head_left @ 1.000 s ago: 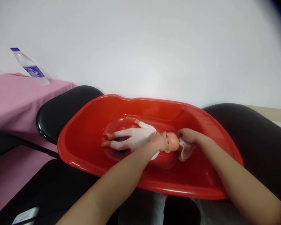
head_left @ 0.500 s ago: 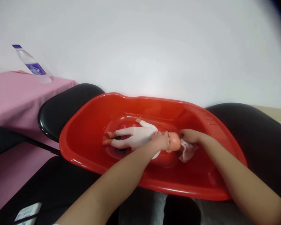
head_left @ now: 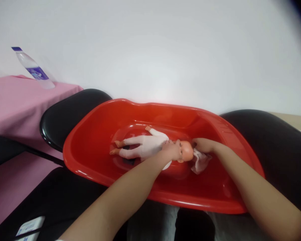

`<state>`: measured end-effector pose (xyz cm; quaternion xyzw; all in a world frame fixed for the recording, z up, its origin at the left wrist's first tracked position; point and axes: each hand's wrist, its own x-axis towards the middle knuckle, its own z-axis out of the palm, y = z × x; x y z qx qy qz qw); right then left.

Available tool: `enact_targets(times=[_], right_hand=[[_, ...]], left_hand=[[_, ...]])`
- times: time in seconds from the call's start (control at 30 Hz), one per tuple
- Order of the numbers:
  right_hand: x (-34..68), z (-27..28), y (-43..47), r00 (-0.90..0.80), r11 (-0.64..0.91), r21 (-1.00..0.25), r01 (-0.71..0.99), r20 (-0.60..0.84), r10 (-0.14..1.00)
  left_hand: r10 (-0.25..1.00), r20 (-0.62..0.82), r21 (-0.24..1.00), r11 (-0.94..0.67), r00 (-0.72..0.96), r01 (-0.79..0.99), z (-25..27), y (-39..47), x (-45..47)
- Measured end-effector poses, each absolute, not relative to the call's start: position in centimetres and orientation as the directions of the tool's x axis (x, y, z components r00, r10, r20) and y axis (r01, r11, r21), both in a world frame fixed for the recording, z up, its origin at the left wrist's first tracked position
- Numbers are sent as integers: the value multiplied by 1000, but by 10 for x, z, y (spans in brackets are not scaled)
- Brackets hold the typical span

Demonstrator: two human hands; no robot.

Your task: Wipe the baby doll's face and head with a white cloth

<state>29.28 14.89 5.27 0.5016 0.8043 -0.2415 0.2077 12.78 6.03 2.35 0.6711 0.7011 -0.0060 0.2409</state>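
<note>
A baby doll (head_left: 152,146) in white clothes lies on its back inside a red baby bathtub (head_left: 163,201), its feet to the left and its bald head to the right. My left hand (head_left: 171,150) is closed round the doll's upper chest and neck, just below the chin. Beside the crown of the head, my right hand (head_left: 202,145) is closed on a pale pink cloth (head_left: 201,162), which hangs down from the fingers. The right fingertips are partly hidden behind the doll's head and the cloth.
Black chairs (head_left: 65,117) stand around the tub, one more (head_left: 273,144) at the right. A water bottle (head_left: 37,72) is on the pink-covered table (head_left: 12,100) at the left. Bottom left, a white packet (head_left: 31,227) lies on a black seat. A white wall rises behind.
</note>
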Motion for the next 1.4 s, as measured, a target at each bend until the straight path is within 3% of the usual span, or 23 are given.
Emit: enact_targets(times=[0.2, 1.4], right_hand=[[290, 54, 148, -421, 398, -173, 901, -578, 699], [284, 67, 141, -390, 365, -179, 914, -638, 663]], left_hand=[[947, -304, 303, -10, 107, 953, 14, 65, 127], [910, -403, 295, 31, 95, 955, 23, 65, 130]])
